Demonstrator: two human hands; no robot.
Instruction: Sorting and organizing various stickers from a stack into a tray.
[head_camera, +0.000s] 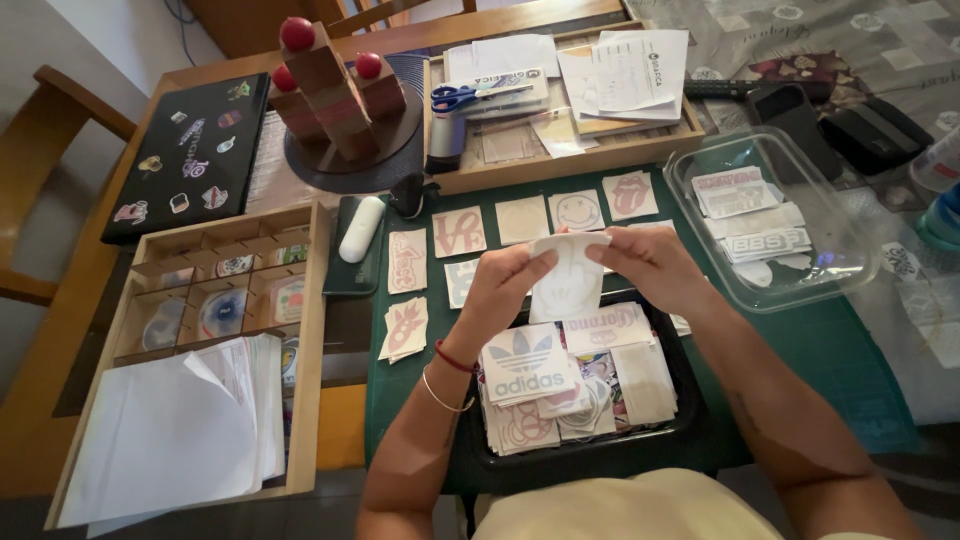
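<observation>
1. The left hand (497, 283) and the right hand (648, 262) hold one sticker sheet (567, 270) between them, raised above the black tray (690, 400) and the green mat (840, 350) on the counter
2. Left fingers (530, 262) are pinched together on the sheet's upper left edge; right fingers (612, 250) are pinched on its upper right corner. Both hands are closed on the sheet, neither is free
3. The sheet looks thin, pale and very light; it curves a little between the two grips, so it is probably flexible paper backing, easily creased or torn if pulled hard
4. Best taken by the edges or corners with fingertip pads, as here; a grip across the middle would likely buckle it, and a glossy face may slip
5. Below the hands, the black tray holds loose piles of similar stickers (560, 385), lying flat and overlapping
6. More stickers lie in a row (520, 220) on the green mat beyond the hands, slightly apart from one another
7. A clear plastic tub (850, 260) with further stickers stands to the right; a wooden divided box (200, 300) with a white paper stack (170, 430) sits to the left
</observation>
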